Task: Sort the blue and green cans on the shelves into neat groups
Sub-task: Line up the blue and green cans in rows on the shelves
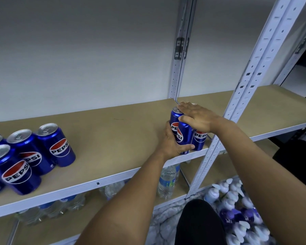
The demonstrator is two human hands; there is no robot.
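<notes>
Blue cans (182, 133), three that I can see, all standing upright with the long axis vertical, silver tops up and the Pepsi logos facing the camera. They're bunched tight together at the front edge of the tan shelf (104, 131), just left of the white slotted upright post (237, 106). The left hand (171, 144) has its fingers wrapped around the front can from below. The right hand (196, 119) lies flat over the can tops, fingers stretched out and pressing down rather than gripping. Well to the left of the post there's another bunch of blue cans (34, 152), also upright, logos forward. Below the post, the lower shelf holds clear water bottles (166, 181). Plain pale wall (78, 50) behind everything.
</notes>
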